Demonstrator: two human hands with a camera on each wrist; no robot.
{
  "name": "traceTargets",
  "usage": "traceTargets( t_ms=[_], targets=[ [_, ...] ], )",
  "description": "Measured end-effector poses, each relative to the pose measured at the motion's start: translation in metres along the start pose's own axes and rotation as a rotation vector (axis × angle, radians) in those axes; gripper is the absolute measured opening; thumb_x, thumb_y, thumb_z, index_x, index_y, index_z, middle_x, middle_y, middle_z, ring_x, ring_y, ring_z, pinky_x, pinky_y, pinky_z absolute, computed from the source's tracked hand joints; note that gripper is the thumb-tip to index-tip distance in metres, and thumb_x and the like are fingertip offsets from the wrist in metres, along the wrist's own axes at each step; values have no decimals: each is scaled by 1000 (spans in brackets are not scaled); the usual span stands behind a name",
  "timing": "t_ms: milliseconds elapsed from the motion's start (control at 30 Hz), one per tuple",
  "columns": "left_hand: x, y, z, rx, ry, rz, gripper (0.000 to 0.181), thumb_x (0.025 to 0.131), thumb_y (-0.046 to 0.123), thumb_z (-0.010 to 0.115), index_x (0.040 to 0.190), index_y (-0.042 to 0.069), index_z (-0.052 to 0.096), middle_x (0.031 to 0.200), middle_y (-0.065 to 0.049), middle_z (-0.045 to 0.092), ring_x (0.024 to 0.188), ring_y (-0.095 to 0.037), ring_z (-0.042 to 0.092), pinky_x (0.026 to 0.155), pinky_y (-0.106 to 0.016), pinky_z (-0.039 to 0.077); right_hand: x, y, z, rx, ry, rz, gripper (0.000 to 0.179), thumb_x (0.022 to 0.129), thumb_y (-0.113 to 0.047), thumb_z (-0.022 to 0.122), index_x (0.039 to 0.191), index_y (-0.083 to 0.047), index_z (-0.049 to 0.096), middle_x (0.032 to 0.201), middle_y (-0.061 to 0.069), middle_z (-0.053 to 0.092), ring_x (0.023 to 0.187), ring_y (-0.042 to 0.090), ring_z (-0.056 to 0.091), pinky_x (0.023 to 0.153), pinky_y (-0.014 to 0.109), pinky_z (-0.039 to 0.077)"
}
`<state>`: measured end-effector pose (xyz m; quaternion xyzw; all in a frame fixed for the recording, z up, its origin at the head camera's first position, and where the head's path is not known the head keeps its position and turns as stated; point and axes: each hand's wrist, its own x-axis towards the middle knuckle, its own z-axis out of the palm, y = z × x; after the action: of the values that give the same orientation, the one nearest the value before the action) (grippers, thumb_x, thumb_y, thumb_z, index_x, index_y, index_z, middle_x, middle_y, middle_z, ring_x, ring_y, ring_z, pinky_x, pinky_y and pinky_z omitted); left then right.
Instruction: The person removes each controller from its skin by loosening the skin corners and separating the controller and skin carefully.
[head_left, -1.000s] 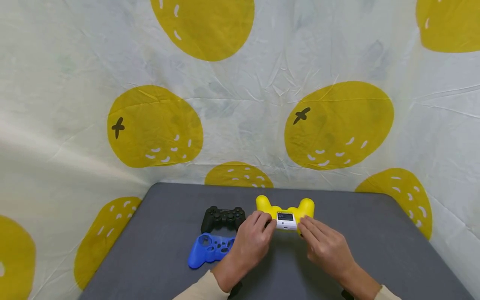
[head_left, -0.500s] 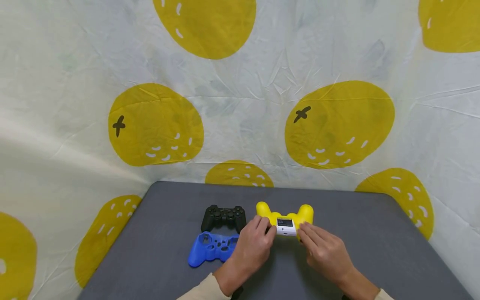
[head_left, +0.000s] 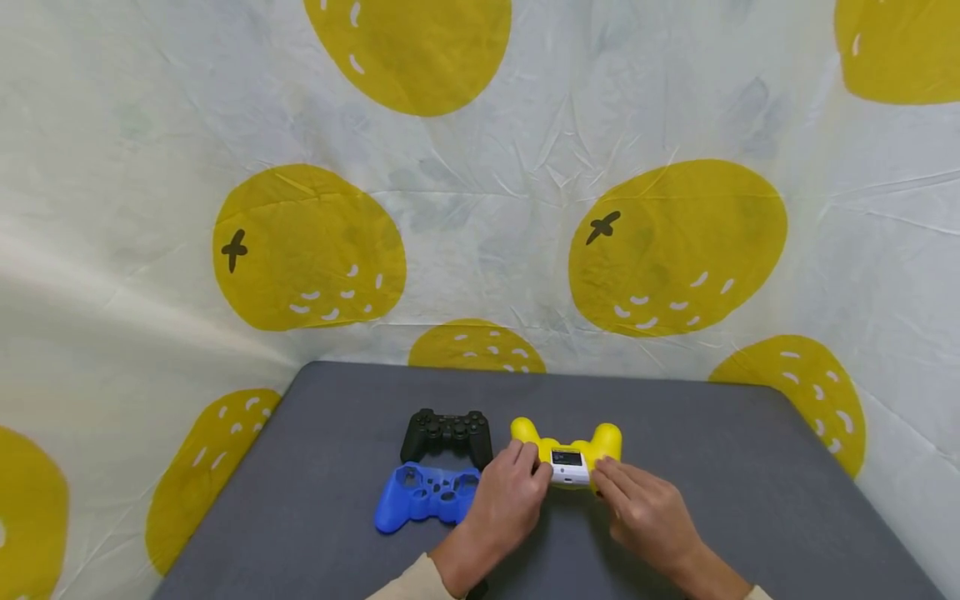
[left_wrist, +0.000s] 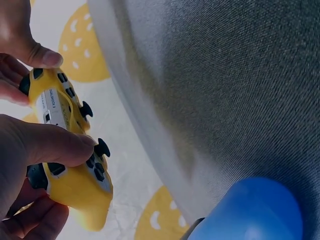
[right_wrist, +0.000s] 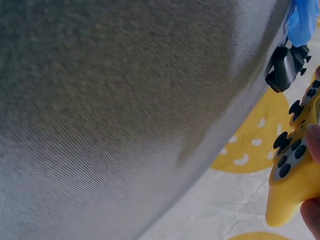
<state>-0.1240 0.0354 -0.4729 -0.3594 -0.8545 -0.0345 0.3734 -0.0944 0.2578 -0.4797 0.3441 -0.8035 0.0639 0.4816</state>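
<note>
Yellow controller (head_left: 567, 458) hangs above the gray tabletop (head_left: 750, 483), its long way matching the far edge. The left hand (head_left: 512, 493) and right hand (head_left: 649, 510) pinch one end each, both just as near. Its handles (head_left: 607, 441) point toward that edge.

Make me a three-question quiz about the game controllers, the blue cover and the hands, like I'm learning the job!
1. Count: how many thumbsticks can you see on the yellow controller in the left wrist view?

2. Choose: from where the person is, what lies just beyond the blue cover?
A) a teacup
B) the black controller
C) a telephone

3. True or false: the left hand and the right hand both hold the yellow controller.

Key: 1. Two. 2. B. 3. True.
</note>
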Motion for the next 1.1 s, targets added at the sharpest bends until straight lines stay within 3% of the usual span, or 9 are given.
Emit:
traceTargets(
  t_ms=[567, 633, 700, 800, 833, 900, 1100],
  targets=[
    [-10, 10, 15, -2, -122, 3, 20, 78, 16, 89, 93, 16, 76, 88, 0, 60, 84, -12, 58, 71, -20, 57, -22, -1, 13, 46, -65, 37, 51, 105, -17, 30, 86, -6, 76, 91, 8, 79, 76, 23, 76, 65, 38, 61],
    [-11, 11, 16, -14, -158, -9, 20, 80, 16, 88, 95, 15, 76, 91, -1, 61, 87, -12, 60, 71, -20, 58, -23, -2, 13, 57, -79, 46, 33, 97, -8, 44, 86, -7, 76, 91, 8, 80, 76, 22, 76, 64, 38, 61],
    [-11, 12, 17, -27, -191, -18, 19, 82, 15, 87, 97, 15, 76, 93, -1, 62, 89, -12, 61, 70, -21, 58, -25, -2, 13, 57, -106, 60, 13, 83, -2, 64, 87, -8, 76, 92, 7, 80, 75, 21, 76, 63, 36, 60],
    [-11, 12, 18, -38, -227, -26, 19, 83, 16, 86, 99, 15, 76, 94, -1, 62, 87, -11, 60, 68, -21, 58, -26, -3, 12, 56, -148, 83, 38, 53, 2, 85, 87, -10, 75, 92, 6, 80, 74, 19, 75, 63, 34, 60],
    [-11, 12, 19, -38, -232, -27, 19, 83, 16, 86, 99, 15, 76, 95, -1, 62, 86, -11, 60, 67, -21, 58, -26, -3, 12, 49, -160, 89, 42, 49, 2, 89, 87, -10, 75, 92, 5, 80, 75, 18, 75, 63, 34, 60],
    [-11, 13, 20, -34, -235, -28, 19, 83, 15, 86, 98, 16, 75, 95, -1, 62, 83, -11, 58, 66, -21, 57, -27, -3, 12, 39, -178, 98, 48, 45, 0, 94, 87, -11, 75, 92, 4, 80, 75, 17, 75, 64, 33, 61],
    [-10, 12, 24, -49, -269, -43, 20, 83, 15, 85, 98, 16, 72, 97, 0, 62, 82, -11, 58, 63, -22, 55, -30, -2, 15, 48, -212, 120, 47, 46, -5, 96, 88, -12, 75, 92, 2, 79, 76, 14, 75, 64, 31, 60]
  ],
)
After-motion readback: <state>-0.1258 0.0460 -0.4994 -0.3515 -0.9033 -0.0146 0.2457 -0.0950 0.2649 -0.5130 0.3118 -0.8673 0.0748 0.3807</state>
